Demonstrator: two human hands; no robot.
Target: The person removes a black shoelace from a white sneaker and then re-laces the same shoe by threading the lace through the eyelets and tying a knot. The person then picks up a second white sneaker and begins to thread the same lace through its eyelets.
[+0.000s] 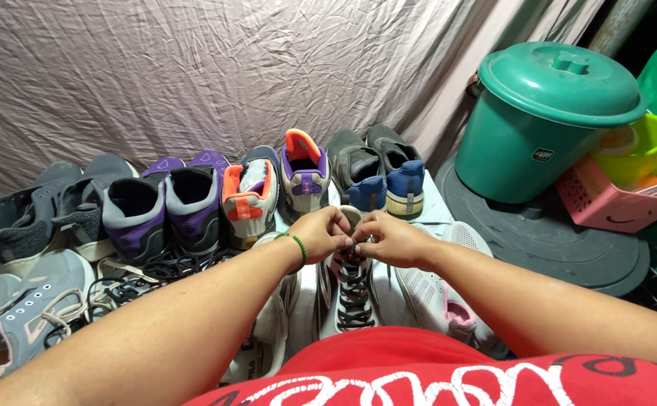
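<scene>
A white sneaker with dark laces (pixel 352 295) lies in front of me, toe pointing away. My left hand (pixel 323 230), with a green bead bracelet on the wrist, pinches the laces at the top of the sneaker. My right hand (pixel 388 237) meets it there, fingers closed on the same laces. The lace ends are hidden between my fingers. A second white sneaker with pink lining (pixel 437 293) lies just right of it, under my right forearm.
Several pairs of sneakers stand in a row against a crumpled grey sheet (pixel 193 68): grey ones (pixel 43 210), purple-lined ones (pixel 163 207), orange-trimmed ones (pixel 279 180), dark blue-heeled ones (pixel 381 169). A green lidded bucket (pixel 546 120) and pink basket (pixel 614 199) sit at right.
</scene>
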